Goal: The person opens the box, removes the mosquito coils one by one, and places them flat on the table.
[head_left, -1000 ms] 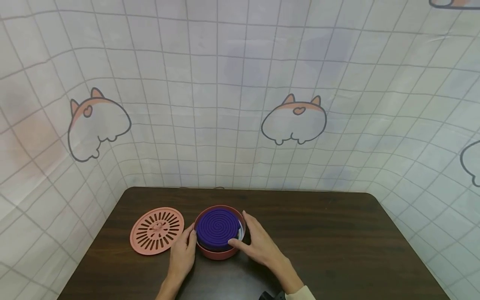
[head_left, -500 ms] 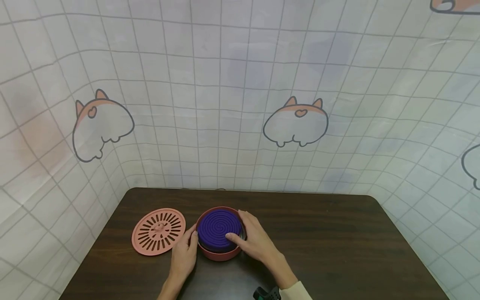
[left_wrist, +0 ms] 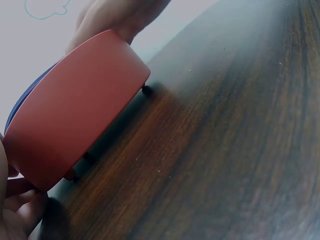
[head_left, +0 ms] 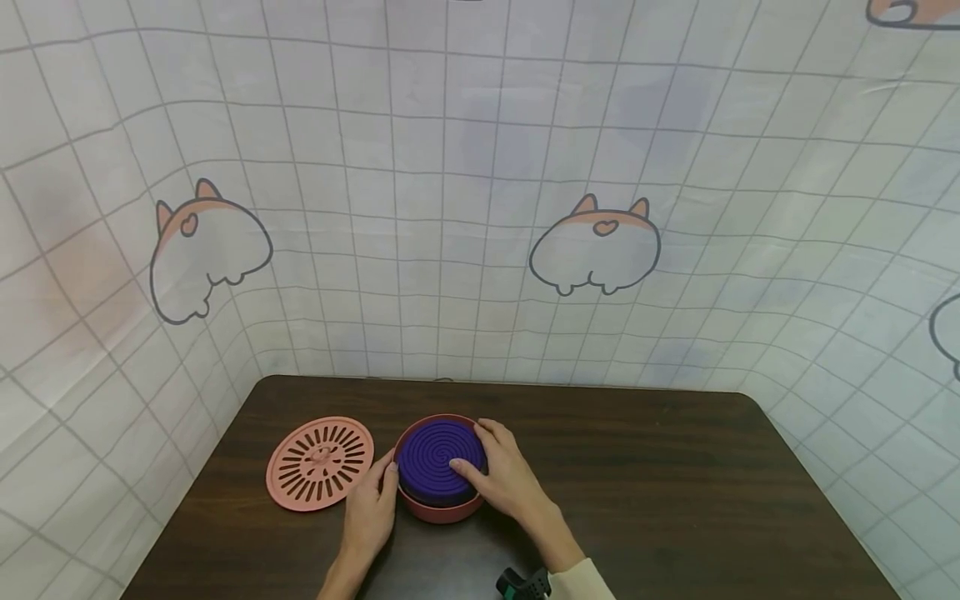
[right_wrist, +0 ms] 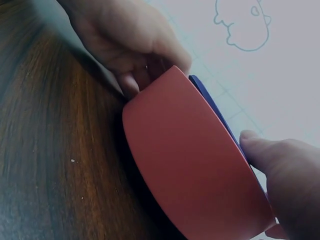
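I'm seeing the red round tub [head_left: 441, 513] standing on small feet [left_wrist: 146, 90] on the dark wood table [head_left: 660, 483], purple spiral-ridged disc [head_left: 433, 460] sitting in its mouth, edge showing above the rim. Left hand [head_left: 367, 510] is curling round the tub's left wall. Right hand [head_left: 512, 478] is spanning the right side, thumb resting on the disc, fingers wrapping the outer wall. Pink slotted lid [head_left: 307, 490] is lying just beside the left hand. Handling guess: I'm expecting a light, rubbery disc, ridges giving a thumb some grip. Tub is looking stiff, smooth, probably light, so I'm betting on it sliding unless steadied. I'd be lifting it by opposite walls below the rim, taking the disc by its raised edge
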The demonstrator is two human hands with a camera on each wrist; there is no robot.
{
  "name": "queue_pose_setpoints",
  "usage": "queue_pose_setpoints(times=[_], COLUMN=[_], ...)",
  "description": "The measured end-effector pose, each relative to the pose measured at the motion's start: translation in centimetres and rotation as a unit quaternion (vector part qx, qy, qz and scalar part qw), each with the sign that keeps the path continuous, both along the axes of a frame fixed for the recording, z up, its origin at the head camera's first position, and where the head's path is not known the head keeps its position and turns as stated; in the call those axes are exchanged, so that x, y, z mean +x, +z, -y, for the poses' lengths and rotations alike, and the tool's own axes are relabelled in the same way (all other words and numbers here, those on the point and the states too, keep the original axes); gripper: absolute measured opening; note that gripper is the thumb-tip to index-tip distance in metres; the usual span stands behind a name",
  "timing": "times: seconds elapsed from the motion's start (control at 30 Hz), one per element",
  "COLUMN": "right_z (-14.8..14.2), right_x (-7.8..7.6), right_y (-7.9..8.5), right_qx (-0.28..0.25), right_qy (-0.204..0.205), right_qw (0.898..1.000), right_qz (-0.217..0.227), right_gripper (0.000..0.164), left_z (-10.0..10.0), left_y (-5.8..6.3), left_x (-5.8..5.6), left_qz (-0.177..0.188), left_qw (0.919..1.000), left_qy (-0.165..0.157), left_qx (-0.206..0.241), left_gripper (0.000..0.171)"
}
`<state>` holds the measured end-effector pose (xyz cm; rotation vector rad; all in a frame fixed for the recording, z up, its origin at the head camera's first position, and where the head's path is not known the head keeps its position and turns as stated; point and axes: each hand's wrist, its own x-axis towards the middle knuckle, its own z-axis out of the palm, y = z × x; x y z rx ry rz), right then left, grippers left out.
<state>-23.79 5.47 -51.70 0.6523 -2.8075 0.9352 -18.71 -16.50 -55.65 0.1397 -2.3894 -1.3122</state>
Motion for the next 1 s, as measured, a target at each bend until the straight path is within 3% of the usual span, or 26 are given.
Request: queue_pose_setpoints(times=[0.27, 0.53, 0.83, 1.0], right_z=[0.3, 0.9, 1.2, 1.3], right_x=[0.2, 0.2, 0.1, 0.2], right_y=[0.2, 0.6, 0.8, 1.0], right_qx=[-0.013, 0.003, -0.003, -0.013], right_qy=[-0.012, -0.035, -0.047, -0.047], right_qw=[1.0, 0.999, 0.997, 0.997], right_qz=[-0.001, -0.03, -0.065, -0.066], right_gripper=[0.071, 0.065, 0.046, 0.044], left_z=[-0.1, -0.1, 0.0, 0.0], left_y=[-0.1, -0.1, -0.2, -0.2], left_x=[0.0, -0.2, -0.2, -0.2], left_qz=[0.005, 0.002, 0.017, 0.012], left_qw=[1.0, 1.0, 0.9998, 0.9998], left_qy=[0.003, 0.008, 0.005, 0.007], left_qx=[0.005, 0.005, 0.012, 0.012], left_gripper=[0.037, 0.036, 0.037, 0.036])
